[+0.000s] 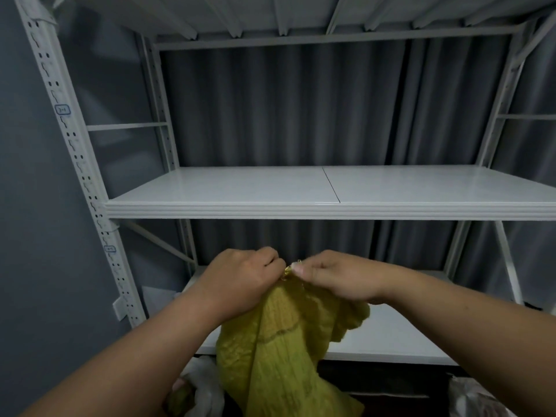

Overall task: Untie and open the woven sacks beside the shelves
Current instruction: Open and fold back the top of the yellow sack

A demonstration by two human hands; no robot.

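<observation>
Two bare forearms reach in from the lower corners; the left hand [243,278] and right hand [337,278] both pinch the gathered neck of the yellow woven sack [279,350], held up before the lower shelf [391,338] front edge. The tie [290,267] between the fingertips is tiny and blurred; pulling the wrong strand could tighten the knot, or the mouth could slip and drop. White sacks [204,383] crowd below; the middle shelf [301,203] edge sits just above
</observation>
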